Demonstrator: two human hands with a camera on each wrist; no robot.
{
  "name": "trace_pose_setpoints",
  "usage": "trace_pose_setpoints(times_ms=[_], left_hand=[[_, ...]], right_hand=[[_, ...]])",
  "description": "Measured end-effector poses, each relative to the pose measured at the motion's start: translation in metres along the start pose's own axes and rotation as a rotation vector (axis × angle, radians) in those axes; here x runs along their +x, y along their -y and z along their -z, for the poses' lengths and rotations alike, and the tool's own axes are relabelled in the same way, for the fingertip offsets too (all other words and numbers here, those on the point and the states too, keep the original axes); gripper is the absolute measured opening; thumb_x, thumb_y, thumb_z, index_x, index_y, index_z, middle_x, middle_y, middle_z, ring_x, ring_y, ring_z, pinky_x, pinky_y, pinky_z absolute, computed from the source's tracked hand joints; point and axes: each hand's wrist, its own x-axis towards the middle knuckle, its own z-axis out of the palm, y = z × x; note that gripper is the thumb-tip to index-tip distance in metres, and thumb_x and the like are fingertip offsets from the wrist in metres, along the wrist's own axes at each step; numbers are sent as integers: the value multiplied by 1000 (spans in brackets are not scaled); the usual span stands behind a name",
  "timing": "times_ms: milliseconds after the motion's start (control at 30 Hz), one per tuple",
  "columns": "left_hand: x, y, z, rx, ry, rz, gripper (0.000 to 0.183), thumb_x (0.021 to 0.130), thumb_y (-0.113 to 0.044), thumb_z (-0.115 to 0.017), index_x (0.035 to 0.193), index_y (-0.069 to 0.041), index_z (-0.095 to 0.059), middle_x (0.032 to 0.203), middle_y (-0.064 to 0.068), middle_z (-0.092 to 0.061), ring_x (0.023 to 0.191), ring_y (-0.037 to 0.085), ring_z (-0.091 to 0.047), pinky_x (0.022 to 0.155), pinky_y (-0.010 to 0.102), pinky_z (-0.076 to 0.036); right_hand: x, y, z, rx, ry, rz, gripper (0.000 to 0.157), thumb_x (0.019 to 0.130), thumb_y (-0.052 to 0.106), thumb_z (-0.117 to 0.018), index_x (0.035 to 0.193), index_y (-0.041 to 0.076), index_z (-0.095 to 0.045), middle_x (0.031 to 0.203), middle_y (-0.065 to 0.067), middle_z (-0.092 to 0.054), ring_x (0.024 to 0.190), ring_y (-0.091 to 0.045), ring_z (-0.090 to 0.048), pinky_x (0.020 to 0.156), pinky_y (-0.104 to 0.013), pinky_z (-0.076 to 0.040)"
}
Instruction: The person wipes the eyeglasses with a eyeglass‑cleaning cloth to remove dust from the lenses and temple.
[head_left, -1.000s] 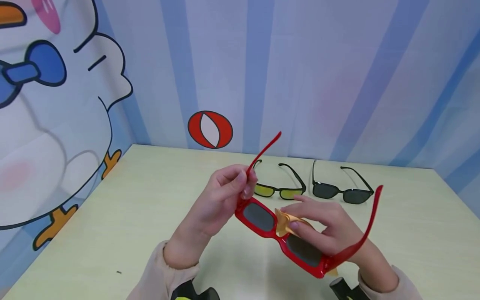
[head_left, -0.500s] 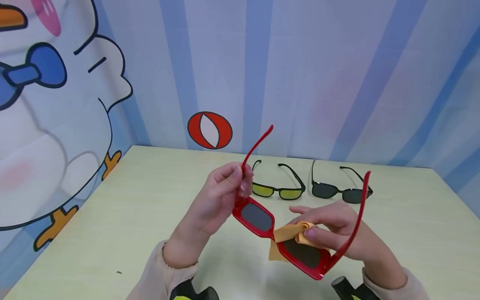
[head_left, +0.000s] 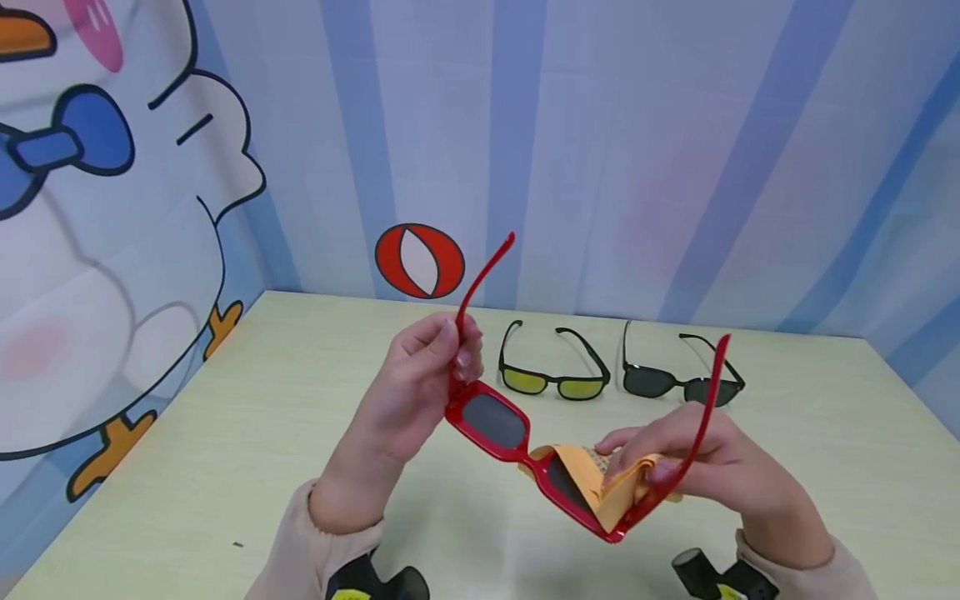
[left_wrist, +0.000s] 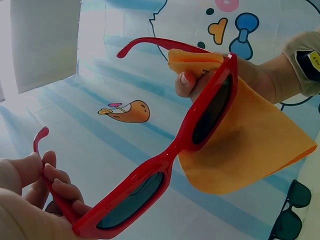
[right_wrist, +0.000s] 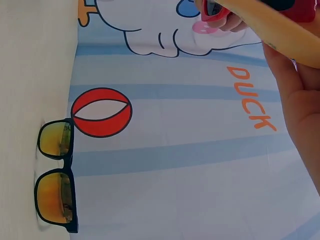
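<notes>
Red-framed sunglasses (head_left: 489, 422) with dark lenses hang tilted above the table, both temples unfolded. My left hand (head_left: 416, 387) grips them by the left temple near its hinge, fingers curled round it in the left wrist view too. An orange cleaning cloth (left_wrist: 240, 145) is draped over the lens on the right, covering part of it. Pinching that cloth, my right hand (head_left: 720, 458) is close to the right temple, which passes in front of its fingers in the head view. In the right wrist view the cloth (right_wrist: 285, 32) hides some of the fingers.
Behind the hands stand black glasses with yellow lenses (head_left: 555, 382) and, to their right, black sunglasses (head_left: 651, 382), temples open, on the pale table (head_left: 187, 467). A printed backdrop (head_left: 585, 150) rises at the table's back edge.
The red sunglasses and my left hand have shifted left. My right hand has moved right with the cloth, which has gone from the bridge onto the right lens.
</notes>
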Motion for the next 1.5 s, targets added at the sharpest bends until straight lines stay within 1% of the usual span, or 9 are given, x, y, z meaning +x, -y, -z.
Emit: trace_pose_setpoints(times_ms=[100, 233, 333, 533, 700, 1000, 1267, 1400, 1500], left_hand=[[-1, 0, 0, 2, -5, -3, 13, 85, -34, -68, 88, -21, -68, 72, -4, -52, 70, 8, -47, 72, 27, -37], [-1, 2, 0, -10, -3, 12, 12, 85, -33, -68, 88, -21, -68, 72, -4, -52, 71, 8, -47, 73, 28, -37], [-1, 5, -2, -3, 13, 26, 12, 85, -33, -68, 88, -21, -68, 72, -5, -53, 71, 9, -46, 73, 28, -37], [-2, 6, -7, 10, -8, 35, 15, 83, -35, -69, 88, -21, -68, 72, -4, -51, 70, 9, -45, 72, 27, -37], [-2, 5, -11, -1, -58, 60, 14, 83, -35, -68, 87, -21, -68, 72, -3, -50, 70, 9, -45, 71, 27, -36], [-1, 9, -12, 29, -29, 66, 18, 79, -37, -71, 85, -21, -68, 73, -4, -52, 71, 10, -46, 72, 27, -37], [-2, 6, -6, 99, -8, 10, 15, 82, -37, -69, 86, -23, -69, 72, -4, -52, 71, 10, -46, 73, 30, -37], [-1, 7, -6, 153, 22, -11, 16, 81, -39, -70, 88, -24, -71, 71, -5, -52, 71, 10, -46, 71, 29, -38], [-1, 8, -8, 192, 47, -9, 18, 80, -41, -70, 89, -26, -72, 72, -6, -54, 72, 10, -46, 69, 27, -38]], right_hand=[[-1, 1, 0, -30, -7, -82, 43, 82, -22, -42, 113, -1, -61, 96, -15, -67, 99, -26, -63, 100, -36, -38], [0, 3, -4, -95, -32, -235, 45, 82, -22, -44, 110, 7, -64, 86, -10, -68, 108, -27, -60, 100, -32, -38], [5, 2, -8, -117, -18, -297, 42, 83, -20, -46, 109, 8, -64, 84, -8, -68, 103, -27, -63, 101, -32, -37], [11, -2, -12, -64, 8, -254, 41, 84, -19, -47, 113, 6, -63, 93, -11, -69, 92, -27, -66, 103, -35, -35], [11, -4, -13, -53, 16, -219, 41, 85, -19, -47, 113, 6, -62, 105, -11, -67, 92, -27, -66, 103, -36, -34], [10, -11, -10, -70, 65, -171, 35, 84, -17, -47, 109, 3, -61, 90, -13, -67, 80, -22, -66, 101, -38, -37], [8, -16, -9, 2, 128, -124, 30, 87, -14, -45, 108, 1, -60, 80, -13, -66, 77, -23, -64, 100, -36, -38], [8, -14, -9, 9, 153, -164, 35, 84, -16, -44, 108, 3, -61, 77, -12, -64, 74, -20, -59, 83, -32, -47], [9, -13, -11, 28, 156, -213, 38, 83, -17, -43, 108, 4, -61, 75, -11, -61, 74, -20, -54, 66, -30, -48]])
